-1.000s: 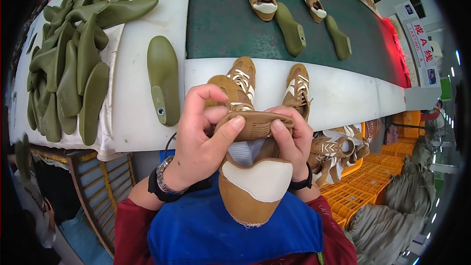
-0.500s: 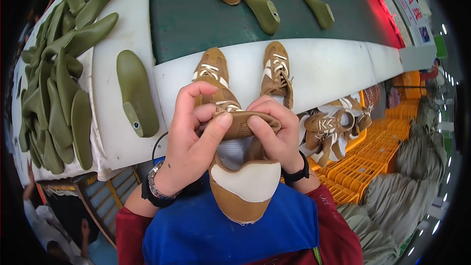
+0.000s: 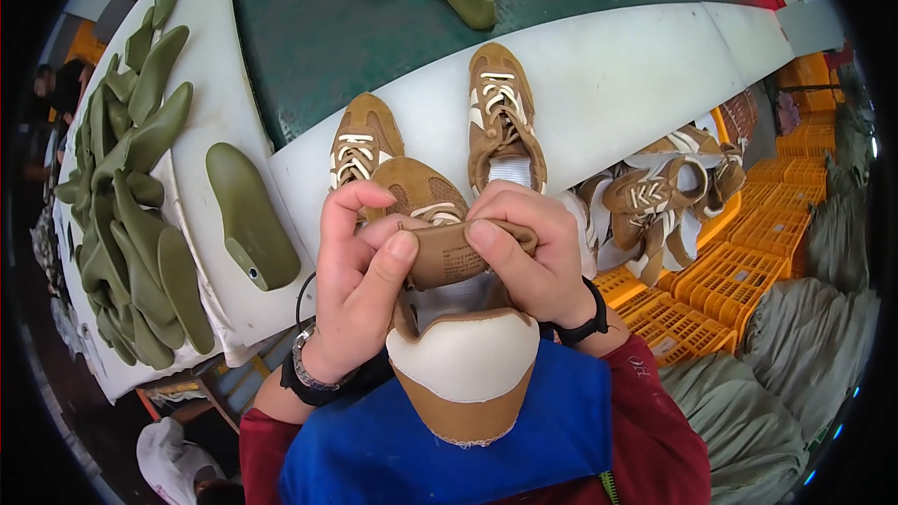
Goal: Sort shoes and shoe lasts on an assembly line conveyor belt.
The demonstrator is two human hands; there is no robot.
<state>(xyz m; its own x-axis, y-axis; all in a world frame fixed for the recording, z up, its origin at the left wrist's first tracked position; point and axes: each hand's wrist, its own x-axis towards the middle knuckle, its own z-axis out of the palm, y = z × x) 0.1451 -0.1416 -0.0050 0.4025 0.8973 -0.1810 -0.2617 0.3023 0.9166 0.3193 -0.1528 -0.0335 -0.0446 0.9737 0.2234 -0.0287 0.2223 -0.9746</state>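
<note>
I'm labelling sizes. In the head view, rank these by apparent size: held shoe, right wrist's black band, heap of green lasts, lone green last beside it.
Largest to smallest:
Heap of green lasts
Held shoe
Lone green last
Black band
Each step looks clear.

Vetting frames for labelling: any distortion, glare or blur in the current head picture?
Head view: white table edges bend, corners go black; head view: red glow at upper right beside the green surface; head view: left hand, right hand and held shoe look sharp.
</note>
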